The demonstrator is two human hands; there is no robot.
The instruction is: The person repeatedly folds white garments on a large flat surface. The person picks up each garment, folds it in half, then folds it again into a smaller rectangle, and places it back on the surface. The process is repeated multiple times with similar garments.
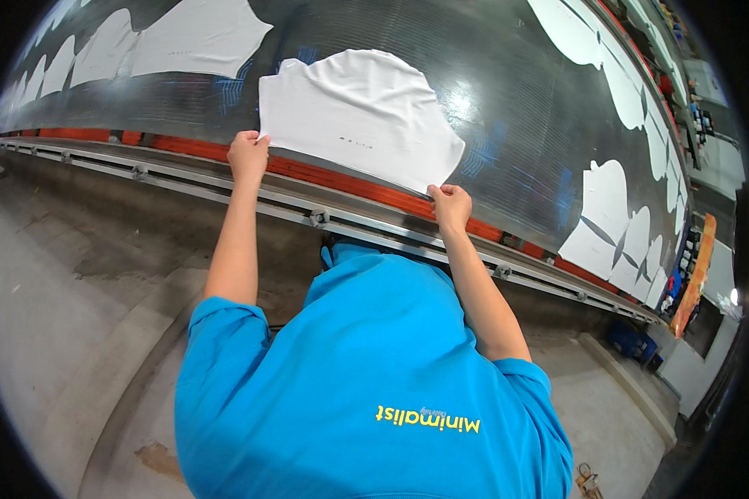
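Note:
A white cut fabric panel (362, 106) lies on a long dark table (505, 143) in front of me. Its far part is wrinkled, and small dark print runs near its near edge. My left hand (248, 153) pinches the near left corner between thumb and fingers. At the near right corner, my right hand (452, 204) pinches the cloth the same way. The near edge stretches between both hands, over the table's front side.
More white fabric panels (193, 43) lie flat at the left, others (599, 224) at the right, and a row (624, 81) along the far side. A metal rail (374, 227) with small brackets and a red strip (349, 187) edge the table. A blue motor-like object (633, 343) sits low at right.

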